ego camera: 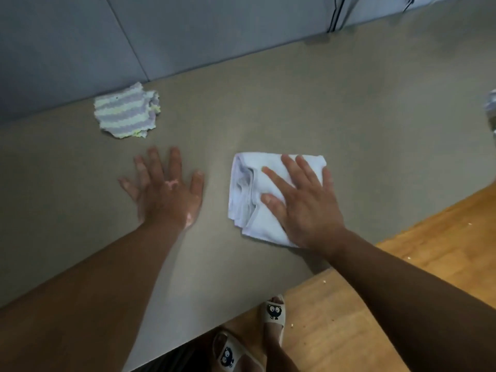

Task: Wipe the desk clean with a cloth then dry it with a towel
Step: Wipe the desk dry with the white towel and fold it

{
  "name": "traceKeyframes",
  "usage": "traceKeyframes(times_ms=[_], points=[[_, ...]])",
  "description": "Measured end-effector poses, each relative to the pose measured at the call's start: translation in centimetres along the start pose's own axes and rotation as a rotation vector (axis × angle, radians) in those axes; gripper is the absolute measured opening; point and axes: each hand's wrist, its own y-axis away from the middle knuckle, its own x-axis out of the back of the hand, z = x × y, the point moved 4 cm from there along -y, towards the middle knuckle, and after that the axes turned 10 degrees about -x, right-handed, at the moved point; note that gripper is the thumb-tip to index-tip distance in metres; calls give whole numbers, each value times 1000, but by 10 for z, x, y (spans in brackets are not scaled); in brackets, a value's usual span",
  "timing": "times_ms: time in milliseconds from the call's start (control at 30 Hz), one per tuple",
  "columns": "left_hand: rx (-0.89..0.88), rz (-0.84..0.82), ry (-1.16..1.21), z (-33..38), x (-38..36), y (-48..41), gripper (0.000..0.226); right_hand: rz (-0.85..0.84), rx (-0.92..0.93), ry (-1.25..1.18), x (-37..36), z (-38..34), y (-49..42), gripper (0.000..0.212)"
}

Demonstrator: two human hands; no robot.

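Note:
A folded white towel (251, 194) lies on the grey-brown desk (335, 116), right of centre. My right hand (303, 202) presses flat on top of the towel, fingers spread, covering its right half. My left hand (163, 189) rests flat on the bare desk to the left of the towel, fingers apart, holding nothing. A crumpled cloth (126, 112) with purple, white and pale yellow stripes sits at the back left of the desk, apart from both hands.
A grey wall panel (107, 36) runs along the desk's far edge. Dark cables (335, 14) hang at the back right. A pale object (491, 103) shows at the right edge. Wooden floor (402, 291) and my slippered feet (273, 312) lie below the desk's near edge.

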Motion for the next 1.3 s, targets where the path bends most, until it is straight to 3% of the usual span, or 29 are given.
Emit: traceKeyframes(times_ms=[200, 400, 567, 733, 933, 1067, 1200, 1300], points=[[-8, 20, -49, 1, -1, -1, 76, -12, -271, -25, 10, 46, -82, 63], [-17, 22, -25, 2, -2, -2, 77, -65, -465, -69, 11, 21, -65, 65], [-23, 30, -16, 2, -3, -3, 78, -90, -360, -9, 3, -46, 26, 92], [-44, 50, -1, -2, -6, -2, 79, -13, -275, -22, -9, -45, 97, 73], [-45, 77, -1, -2, -6, 0, 77, 77, -486, 41, 5, 67, 66, 71], [-51, 107, 7, -2, -8, -1, 78, 27, -676, -78, 16, 115, 30, 71], [-44, 114, 18, 0, -9, 0, 77, 20, -799, -85, 16, 96, 31, 69], [-55, 103, 18, 0, -5, 1, 72, 26, -747, -36, 6, 52, 56, 70]])
